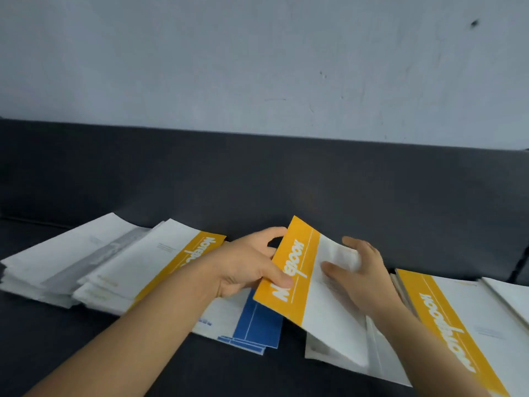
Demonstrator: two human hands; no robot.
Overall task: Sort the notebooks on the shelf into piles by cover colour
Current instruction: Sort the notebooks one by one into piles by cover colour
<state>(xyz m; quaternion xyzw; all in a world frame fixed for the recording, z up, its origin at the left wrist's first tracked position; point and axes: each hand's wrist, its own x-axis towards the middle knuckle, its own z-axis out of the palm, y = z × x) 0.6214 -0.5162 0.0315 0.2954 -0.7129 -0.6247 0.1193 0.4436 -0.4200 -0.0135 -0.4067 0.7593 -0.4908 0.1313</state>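
Head view is showing both forearms reaching in from the bottom of the frame toward a yellow-banded notebook (297,285) that is tilting up at the centre. Nearest, at lower centre, a blue-banded pile (257,325) is lying flat just under the left wrist, and a white stack (340,351) is sitting right beneath the lifted notebook. The left hand (249,267) is pinching the yellow band, thumb on top and fingers behind. The right hand (357,270) is gripping the white half, thumb lying on the cover and fingers curling over the far edge, though blur is softening them.

At the right edge another yellow-banded pile (452,319) is lying just beside that stack. At the left, a fanned yellow pile (160,262) is overlapping a grey-and-white pile (71,253). Behind them the dark shelf (257,181) is running back to a pale wall (257,53).

To my eye the risks are lying in the crowding. The notebook is hanging directly over the blue pile, so a loosening grip could be dropping yellow onto blue. The left forearm is crossing low over the blue covers and could be dragging them askew. The fanned left pile is looking loose, so another book set down carelessly could be sliding it into its grey neighbour.
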